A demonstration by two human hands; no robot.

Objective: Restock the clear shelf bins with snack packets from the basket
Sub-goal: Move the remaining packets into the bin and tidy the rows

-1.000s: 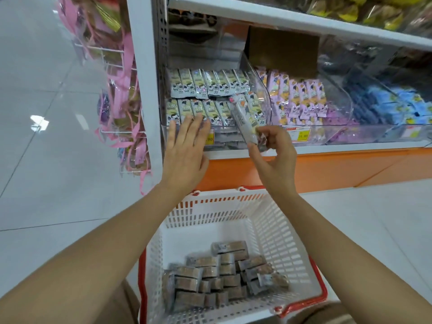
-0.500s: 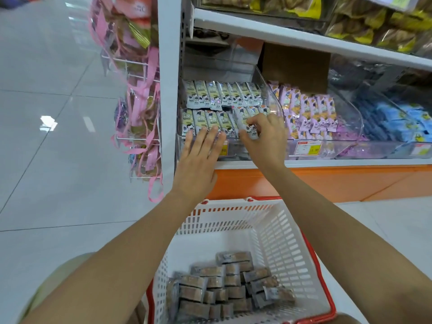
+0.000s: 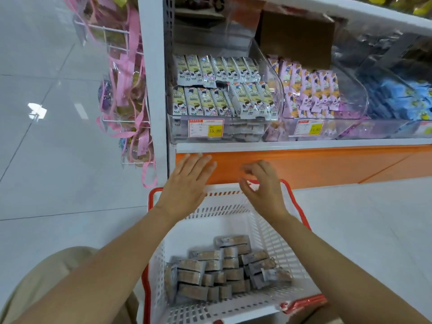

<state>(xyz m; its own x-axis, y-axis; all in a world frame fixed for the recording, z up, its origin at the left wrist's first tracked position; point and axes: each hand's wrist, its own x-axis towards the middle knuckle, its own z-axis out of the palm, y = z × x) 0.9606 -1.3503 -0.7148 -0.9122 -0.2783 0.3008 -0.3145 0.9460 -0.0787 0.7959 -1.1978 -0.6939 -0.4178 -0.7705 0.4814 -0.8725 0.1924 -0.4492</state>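
Hands both empty, left hand (image 3: 187, 185) flat-fingered, right hand (image 3: 263, 190) loosely curled, at frame centre over the basket (image 3: 301, 206) far rim; snack packets (image 3: 222, 270) heaped lower centre, clear bin (image 3: 245, 133) above well filled; step judged between placements, next calling for a downward reach.

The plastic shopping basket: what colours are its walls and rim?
The plastic basket has white slotted walls and a red rim; head view.
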